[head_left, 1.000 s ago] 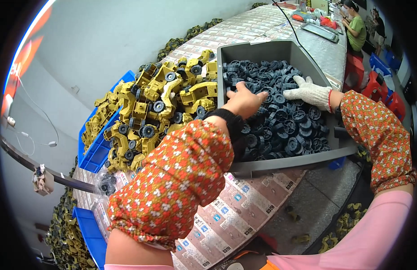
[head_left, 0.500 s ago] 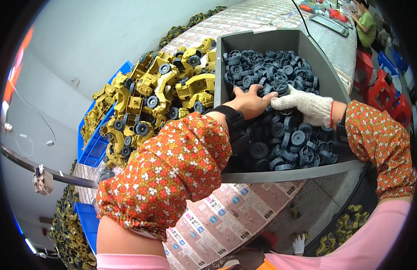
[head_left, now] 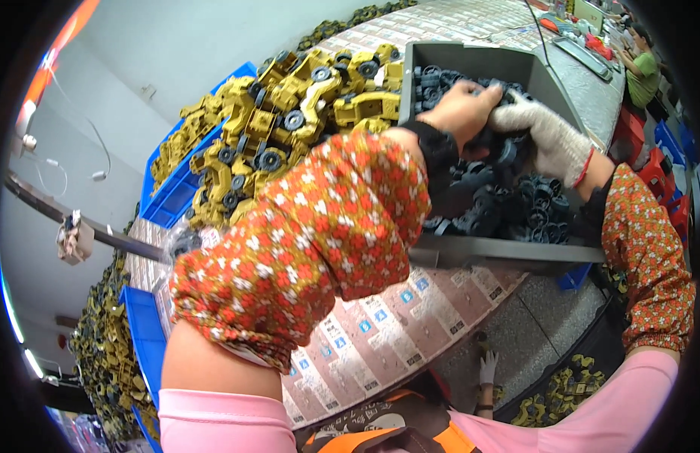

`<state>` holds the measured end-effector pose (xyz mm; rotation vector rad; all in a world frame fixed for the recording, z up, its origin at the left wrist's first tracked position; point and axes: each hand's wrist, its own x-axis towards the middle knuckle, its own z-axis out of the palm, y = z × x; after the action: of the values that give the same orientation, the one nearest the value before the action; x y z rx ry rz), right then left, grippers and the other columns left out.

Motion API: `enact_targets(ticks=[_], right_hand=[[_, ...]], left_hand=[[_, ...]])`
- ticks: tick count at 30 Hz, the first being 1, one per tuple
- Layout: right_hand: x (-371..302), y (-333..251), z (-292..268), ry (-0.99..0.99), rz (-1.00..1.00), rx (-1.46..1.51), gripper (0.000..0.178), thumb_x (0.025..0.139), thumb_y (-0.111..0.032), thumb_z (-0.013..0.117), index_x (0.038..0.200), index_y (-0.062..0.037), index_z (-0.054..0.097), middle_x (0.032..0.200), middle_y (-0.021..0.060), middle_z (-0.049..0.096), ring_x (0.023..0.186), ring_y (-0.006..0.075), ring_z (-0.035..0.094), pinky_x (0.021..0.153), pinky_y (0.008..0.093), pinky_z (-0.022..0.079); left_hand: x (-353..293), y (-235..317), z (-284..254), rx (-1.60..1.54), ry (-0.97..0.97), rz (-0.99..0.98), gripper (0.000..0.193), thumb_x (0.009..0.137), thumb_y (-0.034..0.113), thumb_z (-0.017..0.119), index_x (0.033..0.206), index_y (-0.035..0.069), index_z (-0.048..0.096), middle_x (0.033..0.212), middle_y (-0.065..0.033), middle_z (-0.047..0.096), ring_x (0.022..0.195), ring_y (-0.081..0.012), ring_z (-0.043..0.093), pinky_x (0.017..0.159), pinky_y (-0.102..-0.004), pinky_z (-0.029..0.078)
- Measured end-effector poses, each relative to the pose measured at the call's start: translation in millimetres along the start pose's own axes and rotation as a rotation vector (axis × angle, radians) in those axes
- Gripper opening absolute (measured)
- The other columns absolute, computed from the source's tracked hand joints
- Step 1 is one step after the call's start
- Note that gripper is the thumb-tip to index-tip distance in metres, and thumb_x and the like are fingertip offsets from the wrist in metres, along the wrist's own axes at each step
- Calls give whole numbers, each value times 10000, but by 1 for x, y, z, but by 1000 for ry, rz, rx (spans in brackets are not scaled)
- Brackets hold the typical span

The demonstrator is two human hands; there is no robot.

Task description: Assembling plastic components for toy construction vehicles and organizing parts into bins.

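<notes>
A grey plastic bin [head_left: 508, 255] holds many dark grey toy wheels [head_left: 542, 208]. My left hand [head_left: 463, 113], bare with a black band at the wrist, is over the far half of the bin. Its fingers are curled in, and what they hold is hidden. Close against it on the right, my right hand [head_left: 544, 136] in a white knit glove bends its fingers round some wheels, partly blurred. Left of the bin lies a heap of yellow toy trucks [head_left: 289, 113], several with dark wheels fitted.
Blue trays [head_left: 172, 215] stand under the truck heap and at the table's left edge. The table [head_left: 387, 332] is covered with printed sheets. A person in green [head_left: 643, 75] sits at the far right by red stools [head_left: 655, 174]. Below the table a white-gloved hand [head_left: 488, 368] shows, with yellow parts [head_left: 565, 392] nearby.
Both hands have moved toward the far side of the bin. My left fingers, spread before, are now curled. The whole view has shifted, with the bin now higher and farther right.
</notes>
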<state>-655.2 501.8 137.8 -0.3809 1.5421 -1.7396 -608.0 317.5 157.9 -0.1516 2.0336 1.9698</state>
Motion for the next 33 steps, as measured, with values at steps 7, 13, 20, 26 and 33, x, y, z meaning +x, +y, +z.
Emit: enact_targets(ticks=[7,13,20,26,33], right_hand=[[-33,-44,123,122,-231,-250,395,942,-329,734,1203,-37,681,982,91,761,764,191,768,538,295,621],[-44,-22,248,-107,-183,-257,361,950,-267,699,1194,-3,678,1003,147,758,811,242,767,586,361,626],[10,106,410,-560,19,-130,311,900,-354,733,1041,-84,668,771,69,705,578,207,680,488,363,572],[66,212,498,-634,198,-216,538,890,-275,802,1333,-106,548,983,120,721,712,207,725,512,396,592],[70,190,509,-391,-226,-693,891,768,-462,822,1444,48,543,1184,265,713,1070,376,715,883,472,593]], left_hand=[[-94,38,-53,76,23,139,492,1049,546,577,1363,169,542,1190,-75,644,1097,-239,619,855,-490,565],[-259,15,-100,170,201,121,377,1138,464,431,1301,178,614,1179,-32,693,1047,-180,655,815,-363,565],[-395,-137,-189,14,693,-213,653,992,660,607,1454,219,471,1120,-43,677,809,-140,685,544,-298,560],[-462,-244,-241,-137,823,-313,532,1047,619,544,1440,263,505,1144,33,664,835,-55,653,595,-265,584],[-504,-270,-276,-8,834,-280,539,1066,487,590,1547,267,486,1467,-56,537,1255,-245,591,745,-468,644]])
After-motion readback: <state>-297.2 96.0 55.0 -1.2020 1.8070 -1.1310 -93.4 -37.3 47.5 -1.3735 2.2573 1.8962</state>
